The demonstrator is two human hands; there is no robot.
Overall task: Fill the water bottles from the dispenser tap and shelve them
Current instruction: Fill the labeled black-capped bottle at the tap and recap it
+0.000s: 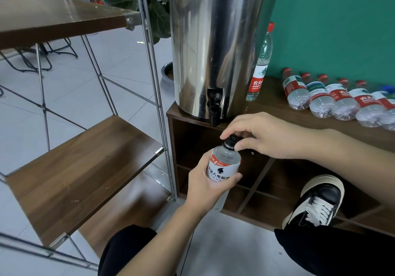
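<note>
A clear bottle with a white and red label [223,164] is tilted in front of the cabinet, just below the black tap [214,106] of the steel dispenser [213,40]. My left hand [205,187] grips the bottle's body from below. My right hand [263,135] pinches its black cap [232,140] between thumb and fingers. Several red-capped bottles [333,100] lie on their sides on the cabinet top [275,104] to the right. One tall red-capped bottle [261,66] stands upright beside the dispenser.
A metal-framed rack with wooden shelves [81,168] stands at the left, an upper shelf [59,19] above it. The dark wooden cabinet has open cubbies [267,181] under the dispenser. A black and white shoe [318,200] rests against its lower edge. A green wall is behind.
</note>
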